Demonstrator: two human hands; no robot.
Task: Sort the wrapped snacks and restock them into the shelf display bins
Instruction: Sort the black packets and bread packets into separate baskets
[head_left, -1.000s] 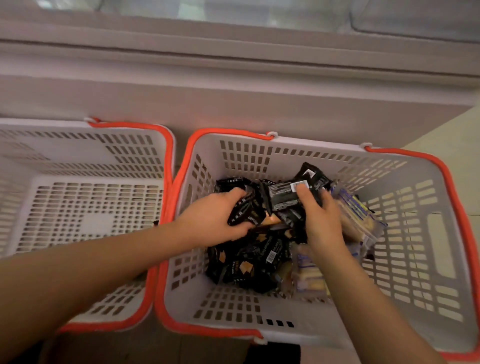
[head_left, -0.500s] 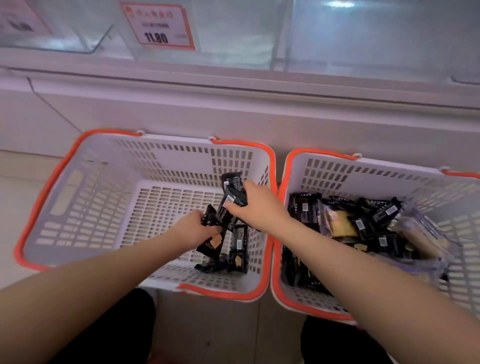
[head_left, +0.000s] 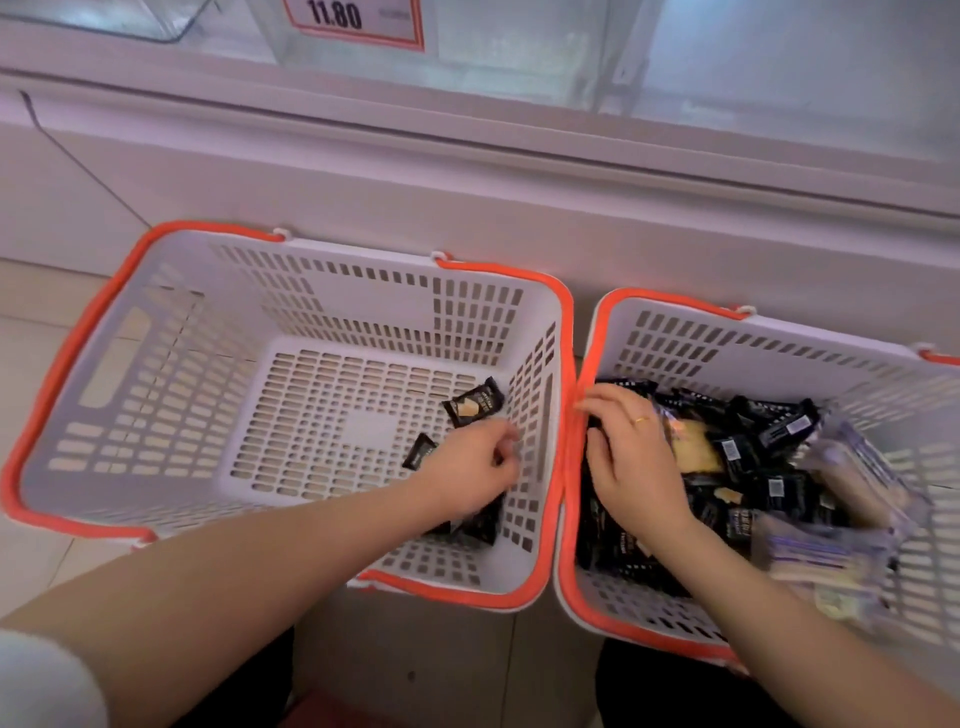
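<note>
Two white baskets with orange rims sit touching side by side; the left basket (head_left: 171, 395) has a mostly bare slotted floor. Near its right wall, beside a few black snack packets (head_left: 474, 404), the left hand (head_left: 470, 475) hangs loosely curled, holding nothing I can see. In the right basket (head_left: 670, 338), the right hand (head_left: 631, 457) lies with fingers spread on the heaped packets (head_left: 774, 467).

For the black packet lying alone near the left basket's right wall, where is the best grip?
Pinch the black packet across its short sides from above. It lies flat and tilted on the left basket floor, apart from the others, the wall close on its right.
</note>
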